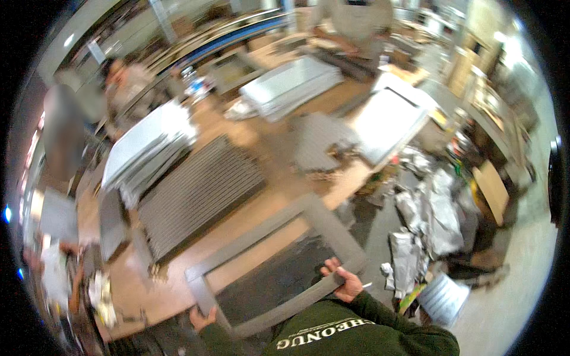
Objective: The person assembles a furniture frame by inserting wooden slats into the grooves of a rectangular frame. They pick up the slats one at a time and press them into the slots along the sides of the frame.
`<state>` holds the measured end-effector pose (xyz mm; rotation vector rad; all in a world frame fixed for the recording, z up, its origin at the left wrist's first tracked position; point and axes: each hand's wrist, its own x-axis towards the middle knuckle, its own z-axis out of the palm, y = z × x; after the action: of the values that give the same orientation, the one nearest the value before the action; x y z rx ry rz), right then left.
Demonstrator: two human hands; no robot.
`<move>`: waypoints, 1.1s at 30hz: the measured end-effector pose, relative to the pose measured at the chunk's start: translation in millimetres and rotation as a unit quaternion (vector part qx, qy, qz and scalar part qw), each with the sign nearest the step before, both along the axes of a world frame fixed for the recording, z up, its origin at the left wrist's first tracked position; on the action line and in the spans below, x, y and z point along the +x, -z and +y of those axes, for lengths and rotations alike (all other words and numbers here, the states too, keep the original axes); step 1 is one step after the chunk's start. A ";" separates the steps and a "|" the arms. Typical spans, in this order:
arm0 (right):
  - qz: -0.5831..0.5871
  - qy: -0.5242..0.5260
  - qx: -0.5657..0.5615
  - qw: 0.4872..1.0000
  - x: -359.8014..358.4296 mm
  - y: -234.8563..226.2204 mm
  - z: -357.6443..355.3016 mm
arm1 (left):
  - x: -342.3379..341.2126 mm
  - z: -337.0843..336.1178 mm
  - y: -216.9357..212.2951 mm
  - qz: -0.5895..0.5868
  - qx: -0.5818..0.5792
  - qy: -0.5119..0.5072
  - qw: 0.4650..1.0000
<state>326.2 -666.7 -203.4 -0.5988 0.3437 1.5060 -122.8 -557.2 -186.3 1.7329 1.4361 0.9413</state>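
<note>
I hold a grey rectangular frame (255,240) with a large opening, tilted over the near edge of the brown table (142,285). My left hand (203,318) is closed on its near left corner. On the near right side, my right hand (343,282) wraps round the frame's edge, fingers over the inner rim. A thin white stick-like thing (367,285) juts out beside that hand; what it is I cannot make out. Table top and dark area show through the opening. The picture is somewhat blurred.
Beyond the frame lies a stack of dark ribbed panels (202,196). White wrapped stacks (291,86) and a white framed panel (392,121) lie farther back. Crumpled silvery wrapping (427,213) fills the floor at right. Other people (127,89) are at the table's left and far sides.
</note>
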 end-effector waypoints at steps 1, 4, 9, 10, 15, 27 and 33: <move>-0.014 -0.001 0.005 1.000 1.8 -1.3 -6.5 | -56.2 -20.3 74.6 0.116 -0.114 -0.105 0.981; -0.020 0.009 0.100 0.995 15.7 26.1 -26.5 | -28.2 -18.4 103.9 0.127 -0.351 -0.171 0.912; -0.029 0.082 0.079 0.993 48.0 -19.6 -27.8 | 43.3 29.2 64.5 -0.034 -0.318 -0.096 0.943; -0.049 0.091 0.132 0.986 63.6 -18.8 -24.6 | 61.2 42.5 54.2 -0.070 -0.293 -0.068 0.951; -0.070 0.217 0.260 0.938 140.6 -56.5 12.7 | 170.0 84.2 21.9 -0.247 -0.190 0.101 0.945; -0.177 0.289 0.256 0.905 275.4 -73.3 60.0 | 444.2 101.7 23.7 -0.389 -0.136 0.292 0.863; -0.202 0.296 0.249 0.900 418.7 -60.9 105.2 | 567.0 98.5 -51.7 -0.308 -0.268 0.323 0.854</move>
<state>745.0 -561.5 -142.5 -0.3343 -0.1800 0.8001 444.2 -458.7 -134.7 1.1847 0.5392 0.5567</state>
